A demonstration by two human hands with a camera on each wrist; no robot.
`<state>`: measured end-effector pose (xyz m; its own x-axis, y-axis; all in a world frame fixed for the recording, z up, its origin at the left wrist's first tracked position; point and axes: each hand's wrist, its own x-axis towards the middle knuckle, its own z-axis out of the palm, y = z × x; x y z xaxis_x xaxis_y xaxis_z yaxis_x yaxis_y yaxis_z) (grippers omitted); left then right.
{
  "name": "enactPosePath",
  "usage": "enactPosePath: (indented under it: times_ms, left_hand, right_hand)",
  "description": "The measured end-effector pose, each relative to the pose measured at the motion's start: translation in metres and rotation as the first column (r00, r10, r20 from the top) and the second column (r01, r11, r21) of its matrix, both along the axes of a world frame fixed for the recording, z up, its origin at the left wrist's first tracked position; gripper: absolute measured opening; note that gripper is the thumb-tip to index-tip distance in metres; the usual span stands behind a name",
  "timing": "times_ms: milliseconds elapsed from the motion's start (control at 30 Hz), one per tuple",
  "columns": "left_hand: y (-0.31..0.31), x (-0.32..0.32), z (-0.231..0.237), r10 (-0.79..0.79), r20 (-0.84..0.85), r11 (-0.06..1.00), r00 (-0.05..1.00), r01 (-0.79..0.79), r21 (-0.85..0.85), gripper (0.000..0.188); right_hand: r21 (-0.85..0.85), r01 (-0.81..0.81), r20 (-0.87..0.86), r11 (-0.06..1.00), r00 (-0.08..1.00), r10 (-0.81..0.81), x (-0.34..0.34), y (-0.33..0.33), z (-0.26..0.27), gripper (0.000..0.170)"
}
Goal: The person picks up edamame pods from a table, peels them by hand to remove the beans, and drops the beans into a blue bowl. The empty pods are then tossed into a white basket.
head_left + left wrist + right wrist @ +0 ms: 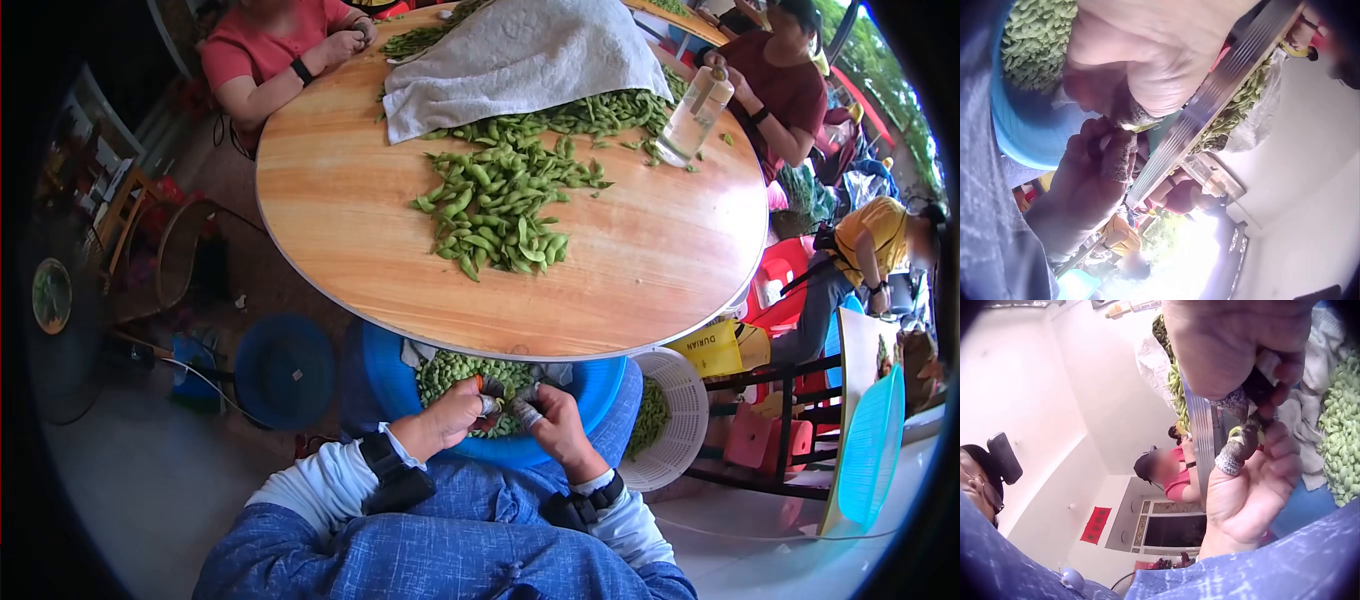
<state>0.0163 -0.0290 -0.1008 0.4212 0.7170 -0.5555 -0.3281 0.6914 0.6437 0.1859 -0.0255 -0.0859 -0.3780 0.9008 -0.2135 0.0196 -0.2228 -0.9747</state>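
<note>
My left hand point(455, 412) and right hand point(562, 430) meet fingertip to fingertip over a blue basin point(603, 400) on my lap. Speckled grey wraps cover both thumbs. My left thumb and fingers pinch a small green soybean pod point(1235, 432), mostly hidden by the fingers. Curled fingers and thumb of my right hand grip the same pod from the other side; something dark shows within that hand. Beneath them, shelled green soybeans point(1038, 40) fill part of the basin, and a grey cloth point(1304, 428) lies along its rim.
Whole pods point(490, 200) lie heaped on the round wooden table point(340, 230), partly under a grey towel point(530, 60). A clear bottle point(697, 115) stands there too. Beside my right leg is a white basket point(685, 420) with more pods. Two people sit across the table.
</note>
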Motion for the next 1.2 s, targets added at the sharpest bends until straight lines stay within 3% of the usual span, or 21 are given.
enactPosePath:
  times_ms: [67,133,167,200,233,300,367,433,467,500,567,600,700,800,900,933,1033,1067,1133,1200]
  left_hand:
    - [0.001,-0.002,-0.013,-0.025,-0.069,0.999,0.997,0.027,0.034,0.022]
    - [-0.003,-0.003,-0.026,-0.137,-0.426,0.881,0.894,0.307,0.360,0.030]
    - [-0.001,-0.006,-0.030,-0.123,-0.599,0.760,0.791,0.463,0.456,0.034]
    - [0.001,-0.009,0.015,-0.089,-0.815,0.656,0.572,0.650,0.384,0.044]
    - [0.003,-0.010,0.044,-0.078,-0.823,0.634,0.563,0.665,0.395,0.037]
    - [0.010,-0.019,0.076,0.029,-0.772,0.576,0.635,0.621,0.532,0.025]
    - [0.026,-0.026,0.090,0.518,-0.542,0.328,0.661,0.432,0.840,0.017]
    - [0.055,-0.036,0.112,0.650,-0.581,0.318,0.489,0.519,0.793,0.020]
    - [0.075,-0.038,0.118,0.715,-0.524,0.214,0.463,0.568,0.794,0.019]
    - [0.095,-0.040,0.119,0.773,-0.457,0.111,0.440,0.616,0.780,0.018]
    - [0.127,-0.044,0.106,0.770,-0.533,0.125,0.351,0.736,0.665,0.017]
    - [0.137,-0.047,0.101,0.708,-0.659,0.206,0.253,0.819,0.535,0.016]
    - [0.148,-0.046,0.104,0.703,-0.677,0.171,0.217,0.873,0.457,0.016]
    - [0.147,-0.055,0.112,0.714,-0.666,0.182,0.217,0.861,0.476,0.015]
    - [0.140,-0.066,0.122,0.813,-0.558,0.231,0.169,0.786,0.574,0.015]
    - [0.137,-0.068,0.126,0.830,-0.514,0.202,0.217,0.742,0.639,0.012]
    - [0.115,-0.061,0.144,0.543,-0.677,0.522,0.498,0.432,0.736,0.010]
    - [0.104,-0.055,0.149,0.498,-0.655,0.505,0.568,0.424,0.752,0.009]
    - [0.082,-0.045,0.146,0.301,-0.733,0.585,0.610,0.489,0.647,0.011]
    - [0.062,-0.027,0.144,0.338,-0.684,0.413,0.646,0.552,0.725,0.009]
  right_hand:
    - [0.054,-0.018,0.058,0.998,0.998,0.015,0.000,-0.001,-0.011,0.006]
    - [0.107,0.116,0.087,0.988,0.988,-0.125,0.008,-0.001,0.004,0.008]
    - [0.134,0.177,0.096,0.975,0.977,-0.191,0.017,0.000,0.009,0.008]
    - [0.198,0.349,0.142,0.916,0.914,-0.379,0.036,0.000,-0.006,0.009]
    - [0.266,0.506,0.174,0.821,0.812,-0.557,0.061,0.000,-0.022,0.009]
    - [-0.058,0.804,-0.057,0.591,0.589,-0.806,0.099,-0.006,-0.008,0.011]
    - [-0.487,0.786,-0.122,0.382,0.372,-0.920,0.156,-0.015,-0.039,0.011]
    - [-0.591,0.728,-0.143,0.348,0.330,-0.933,0.170,-0.028,-0.043,0.012]
    - [-0.638,0.694,-0.153,0.333,0.309,-0.939,0.172,-0.030,-0.041,0.013]
    - [-0.595,0.717,-0.160,0.364,0.338,-0.928,0.167,-0.030,-0.037,0.013]
    - [-0.503,0.756,-0.167,0.419,0.391,-0.905,0.143,-0.029,-0.021,0.015]
    - [-0.439,0.747,-0.201,0.500,0.460,-0.865,0.133,-0.029,-0.013,0.014]
    - [-0.349,0.705,-0.149,0.618,0.609,-0.779,0.114,-0.023,-0.006,0.015]
    - [-0.094,0.611,-0.067,0.786,0.784,-0.617,0.094,-0.017,0.010,0.019]
    - [0.110,0.455,0.002,0.883,0.889,-0.458,0.070,-0.009,0.028,0.021]
    - [0.214,0.405,0.002,0.889,0.910,-0.415,0.062,-0.005,0.028,0.023]
    - [0.322,0.236,0.001,0.917,0.968,-0.250,0.033,0.006,0.056,0.029]
    - [0.352,0.209,0.051,0.912,0.969,-0.242,0.025,0.008,0.067,0.032]
    - [0.409,0.156,0.152,0.899,0.960,-0.235,0.012,0.013,0.084,0.038]
    - [0.555,0.085,0.180,0.827,0.959,-0.220,-0.001,0.020,0.088,0.039]
